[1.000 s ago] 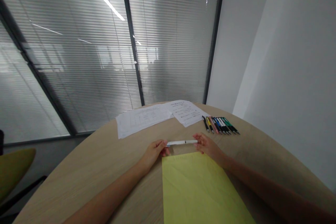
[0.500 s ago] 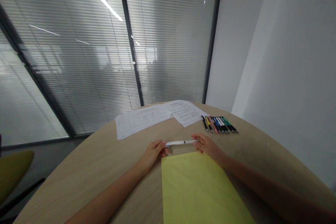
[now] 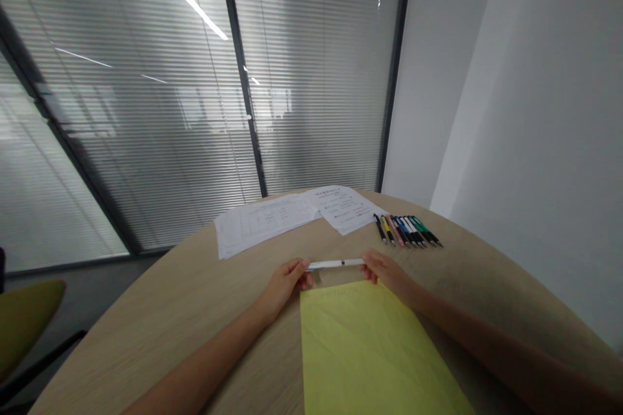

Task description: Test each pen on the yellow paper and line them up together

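A slim white pen (image 3: 331, 264) with a dark band lies level between my two hands, just beyond the far edge of a yellow sheet (image 3: 370, 343). My left hand (image 3: 288, 279) pinches its left end between thumb and fingers. At the other end, my right hand (image 3: 384, 269) is closed, thumb and fingertips gripping the tip. The sheet lies on the table below my hands, its top right corner partly covered by my right wrist.
Several pens (image 3: 409, 231) in mixed colours lie in a row at the back right. White printed papers (image 3: 272, 217) spread along the far edge of the round wooden table (image 3: 204, 292). A green chair (image 3: 29, 318) stands at the left, beyond the table edge.
The fingers of my right hand have closed onto the right end of the pen; before, they were looser and raised. My left hand and the pen have hardly moved.
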A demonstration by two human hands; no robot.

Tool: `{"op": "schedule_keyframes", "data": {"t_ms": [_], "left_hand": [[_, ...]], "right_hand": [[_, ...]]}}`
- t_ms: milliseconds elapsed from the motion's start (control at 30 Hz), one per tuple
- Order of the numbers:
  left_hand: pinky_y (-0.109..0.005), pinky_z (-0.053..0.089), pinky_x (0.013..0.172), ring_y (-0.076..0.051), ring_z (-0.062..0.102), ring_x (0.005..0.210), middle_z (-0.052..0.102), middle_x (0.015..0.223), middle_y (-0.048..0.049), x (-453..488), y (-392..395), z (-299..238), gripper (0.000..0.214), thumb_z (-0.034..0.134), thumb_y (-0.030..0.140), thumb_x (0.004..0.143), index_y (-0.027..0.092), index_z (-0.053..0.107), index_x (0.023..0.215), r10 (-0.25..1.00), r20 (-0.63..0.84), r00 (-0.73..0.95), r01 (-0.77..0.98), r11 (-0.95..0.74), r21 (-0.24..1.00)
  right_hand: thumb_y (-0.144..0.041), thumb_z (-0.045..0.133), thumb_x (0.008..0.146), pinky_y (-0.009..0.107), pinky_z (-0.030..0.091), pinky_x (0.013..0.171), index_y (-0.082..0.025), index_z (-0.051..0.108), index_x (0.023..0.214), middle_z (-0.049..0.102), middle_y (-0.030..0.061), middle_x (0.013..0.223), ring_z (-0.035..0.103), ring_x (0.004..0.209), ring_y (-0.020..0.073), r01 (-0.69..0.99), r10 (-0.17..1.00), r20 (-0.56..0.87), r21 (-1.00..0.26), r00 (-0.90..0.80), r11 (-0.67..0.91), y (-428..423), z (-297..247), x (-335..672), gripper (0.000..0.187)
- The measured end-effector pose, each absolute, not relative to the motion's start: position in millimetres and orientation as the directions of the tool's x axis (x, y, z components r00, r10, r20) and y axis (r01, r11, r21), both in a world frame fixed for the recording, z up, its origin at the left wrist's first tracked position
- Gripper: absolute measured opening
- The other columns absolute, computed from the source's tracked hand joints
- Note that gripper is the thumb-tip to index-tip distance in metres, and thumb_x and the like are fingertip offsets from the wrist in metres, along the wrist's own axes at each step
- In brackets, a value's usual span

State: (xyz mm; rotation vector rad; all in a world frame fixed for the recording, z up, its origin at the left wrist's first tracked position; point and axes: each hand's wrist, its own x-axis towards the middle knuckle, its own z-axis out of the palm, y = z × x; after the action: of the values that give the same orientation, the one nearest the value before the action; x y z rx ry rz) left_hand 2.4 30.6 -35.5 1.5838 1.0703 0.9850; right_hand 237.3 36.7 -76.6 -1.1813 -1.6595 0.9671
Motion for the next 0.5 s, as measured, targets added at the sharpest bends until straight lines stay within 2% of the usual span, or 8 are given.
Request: {"op": "schedule_keyframes", "data": {"t_ms": [100, 167, 267, 433, 500], "left_hand": [[-0.024, 0.036, 0.055, -0.012, 0.044, 0.049, 0.051, 0.049, 0.0016, 2.0, 31.5, -36.1, 0.039, 0.050, 0.053, 0.067, 0.016, 0.054, 0.053, 0.954, 0.099, 0.283, 0.190, -0.157, 0.969], [-0.024, 0.036, 0.054, -0.012, 0.044, 0.049, 0.052, 0.050, 0.0015, 1.8, 32.1, -37.2, 0.039, 0.050, 0.053, 0.067, 0.016, 0.053, 0.053, 0.959, 0.098, 0.267, 0.189, -0.152, 0.970], [-0.023, 0.035, 0.053, -0.011, 0.043, 0.048, 0.051, 0.049, 0.0020, 1.6, 33.1, -38.6, 0.039, 0.050, 0.052, 0.067, 0.016, 0.053, 0.053, 0.960, 0.093, 0.264, 0.179, -0.143, 0.973], [-0.023, 0.034, 0.053, -0.011, 0.043, 0.048, 0.050, 0.048, 0.0023, 1.5, 32.7, -37.4, 0.038, 0.050, 0.050, 0.067, 0.016, 0.054, 0.052, 0.952, 0.107, 0.288, 0.189, -0.166, 0.968], [-0.023, 0.034, 0.053, -0.011, 0.044, 0.048, 0.050, 0.048, 0.0023, 1.7, 31.7, -36.2, 0.037, 0.049, 0.050, 0.067, 0.016, 0.054, 0.052, 0.953, 0.107, 0.283, 0.189, -0.165, 0.968]], "right_hand": [[-0.042, 0.039, 0.077, 0.020, 0.032, 0.045, -0.017, 0.046, 0.064, 0.047, -0.0029, 0.054, 0.042, 0.046, 0.0069, 0.289, 0.961, 0.205, -0.924, -0.184, 0.252, 37.7, -78.2, 237.5, 0.029], [-0.041, 0.047, 0.073, 0.020, 0.031, 0.043, -0.017, 0.047, 0.075, 0.046, -0.0049, 0.054, 0.041, 0.044, 0.0066, 0.254, 0.966, 0.187, -0.940, -0.178, 0.229, 38.6, -79.1, 236.7, 0.023], [-0.041, 0.052, 0.068, 0.019, 0.031, 0.041, -0.018, 0.046, 0.088, 0.047, -0.0060, 0.056, 0.041, 0.044, 0.0067, 0.220, 0.971, 0.170, -0.954, -0.171, 0.206, 39.3, -79.0, 235.8, 0.031], [-0.043, 0.039, 0.077, 0.021, 0.033, 0.044, -0.017, 0.048, 0.064, 0.047, -0.0033, 0.052, 0.042, 0.045, 0.0072, 0.316, 0.961, 0.212, -0.913, -0.175, 0.259, 38.8, -78.5, 237.1, 0.030], [-0.041, 0.041, 0.076, 0.021, 0.032, 0.044, -0.018, 0.048, 0.064, 0.047, -0.0036, 0.052, 0.043, 0.045, 0.0073, 0.308, 0.961, 0.217, -0.915, -0.169, 0.261, 38.8, -79.0, 237.2, 0.027]]}}
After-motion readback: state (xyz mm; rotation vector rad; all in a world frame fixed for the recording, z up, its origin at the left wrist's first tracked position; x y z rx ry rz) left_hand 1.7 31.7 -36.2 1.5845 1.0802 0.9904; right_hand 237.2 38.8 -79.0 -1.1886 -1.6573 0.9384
